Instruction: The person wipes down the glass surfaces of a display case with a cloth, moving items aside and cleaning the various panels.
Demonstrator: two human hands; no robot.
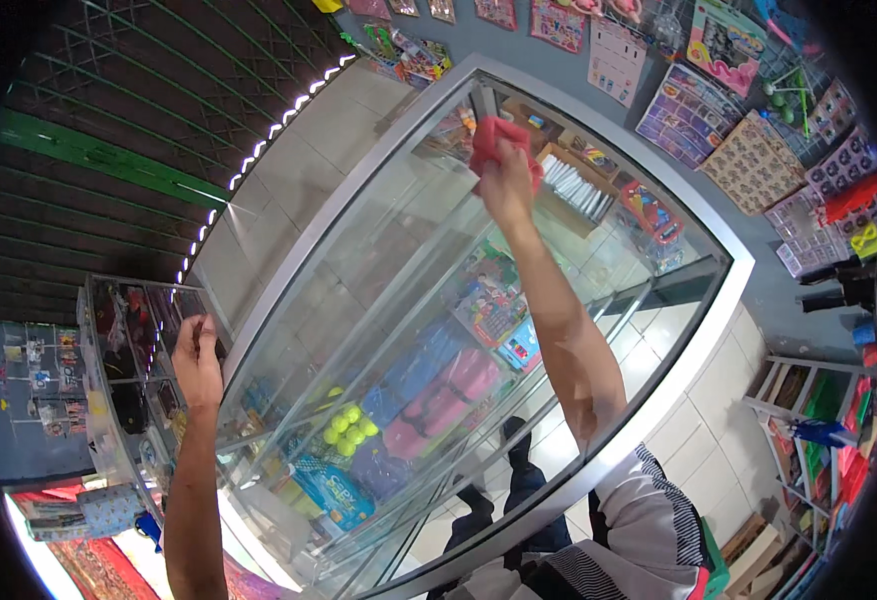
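My right hand (507, 184) presses a crumpled red cloth (500, 142) to the glass top (378, 255) of a display case, near its far corner. The arm reaches across the pane. At the left, my left hand (198, 364) hangs by the case's silver metal frame (288, 274), fingers loosely curled and nothing visible in them. Whether it touches the frame I cannot tell. Beneath the glass lie a box of white sticks (577, 186), yellow-green balls (348, 430), a pink packaged bundle (446, 401) and a blue pack (333, 491).
Green-barred folding shutters (108, 157) stand beyond the tiled floor (311, 150). Another glass case (127, 360) is at the left. Toys and sticker sheets (690, 112) hang on the grey wall. A rack of goods (813, 442) stands at the right, near a green stool (714, 562).
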